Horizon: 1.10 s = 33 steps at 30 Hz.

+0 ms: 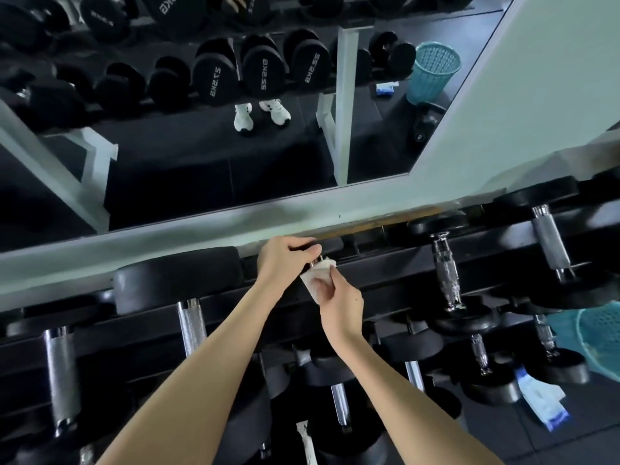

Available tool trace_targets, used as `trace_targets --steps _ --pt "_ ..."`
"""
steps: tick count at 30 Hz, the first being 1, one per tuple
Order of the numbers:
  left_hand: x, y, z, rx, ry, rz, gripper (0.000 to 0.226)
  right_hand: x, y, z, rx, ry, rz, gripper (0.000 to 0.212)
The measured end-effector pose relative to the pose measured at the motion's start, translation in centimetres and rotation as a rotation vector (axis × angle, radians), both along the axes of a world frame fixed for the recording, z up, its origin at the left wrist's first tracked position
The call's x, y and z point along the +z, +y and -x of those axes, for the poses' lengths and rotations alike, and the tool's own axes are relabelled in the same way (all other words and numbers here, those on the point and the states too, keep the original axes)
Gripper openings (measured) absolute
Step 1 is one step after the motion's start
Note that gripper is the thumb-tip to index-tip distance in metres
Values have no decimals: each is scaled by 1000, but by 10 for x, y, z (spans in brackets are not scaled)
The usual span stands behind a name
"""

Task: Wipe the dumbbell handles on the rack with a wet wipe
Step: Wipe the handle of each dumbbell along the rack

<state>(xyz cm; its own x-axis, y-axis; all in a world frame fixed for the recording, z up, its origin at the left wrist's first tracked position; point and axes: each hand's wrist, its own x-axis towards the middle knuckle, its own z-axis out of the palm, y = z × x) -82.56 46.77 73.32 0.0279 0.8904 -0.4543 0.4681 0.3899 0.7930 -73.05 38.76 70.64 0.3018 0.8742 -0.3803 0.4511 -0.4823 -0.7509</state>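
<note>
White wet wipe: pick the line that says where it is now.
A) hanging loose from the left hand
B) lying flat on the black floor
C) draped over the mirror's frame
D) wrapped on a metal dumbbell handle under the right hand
D: the white wet wipe sits round the metal dumbbell handle, pinched by the right hand, while the left hand grips the black dumbbell head beside it.

Dumbbell handle (317, 262) mostly hidden under wet wipe (311, 280); teal basket (600, 337) cut by right edge
</note>
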Motion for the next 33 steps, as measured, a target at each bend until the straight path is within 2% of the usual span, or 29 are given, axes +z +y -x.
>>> trace_targets --steps 3,6,12,17,21,24,29,31,33 --pt "0 2 2 -1 -23 33 24 -6 -21 -11 79 -78 66 35" --pt "-1 3 2 9 -36 42 23 -13 -15 -13 73 -118 81 7" --pt "-1 2 1 29 -46 61 21 -14 -1 -1 16 -146 0 14" --pt "-4 -3 -5 29 2 -30 24 -2 31 1 -38 -62 -33 21" --pt "-1 -3 -7 45 -14 -18 23 -6 13 -3 36 -31 -93 14" --pt "0 -3 -2 52 -54 16 22 -16 -17 -14 114 -130 -29 20" --pt "0 -2 2 32 -68 23 25 -24 -46 -35 347 -355 204 25" --pt "-2 -2 4 8 -72 18 26 -22 -42 -45 362 -317 237 24" --pt "-3 -2 7 -12 -84 12 25 -19 -34 -48 267 -207 161 23"
